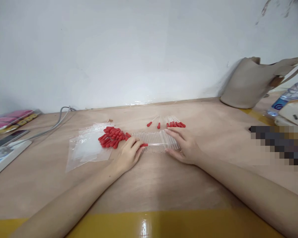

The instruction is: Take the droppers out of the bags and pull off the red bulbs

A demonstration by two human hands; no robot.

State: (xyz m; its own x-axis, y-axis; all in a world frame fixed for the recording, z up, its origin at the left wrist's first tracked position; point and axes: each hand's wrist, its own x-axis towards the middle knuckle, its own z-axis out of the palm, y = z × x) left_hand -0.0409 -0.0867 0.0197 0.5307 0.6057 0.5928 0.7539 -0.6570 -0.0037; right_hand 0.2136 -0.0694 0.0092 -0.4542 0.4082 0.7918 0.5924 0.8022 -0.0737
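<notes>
My left hand [131, 152] is closed, pinching a red rubber-bulb dropper [144, 145] whose clear tube points right. That dropper lies crosswise over a row of clear glass tubes [154, 137] side by side on the table. At the row's right end rests my right hand [186, 145], thumb and fingers apart around the tube ends; whether it touches the dropper's tip is unclear. Left of my left hand is a pile of red rubber bulbs [111, 136]. Behind the row lie several droppers with red bulbs [175, 124], tubes pointing to the wall.
Clear plastic bags [83, 148] lie partly under the bulb pile. Far left are a white power strip [12, 158], a phone [12, 138], a cable and a pink-and-yellow packet [15, 119]. A beige bag [253, 82] and a water bottle [285, 99] stand at right.
</notes>
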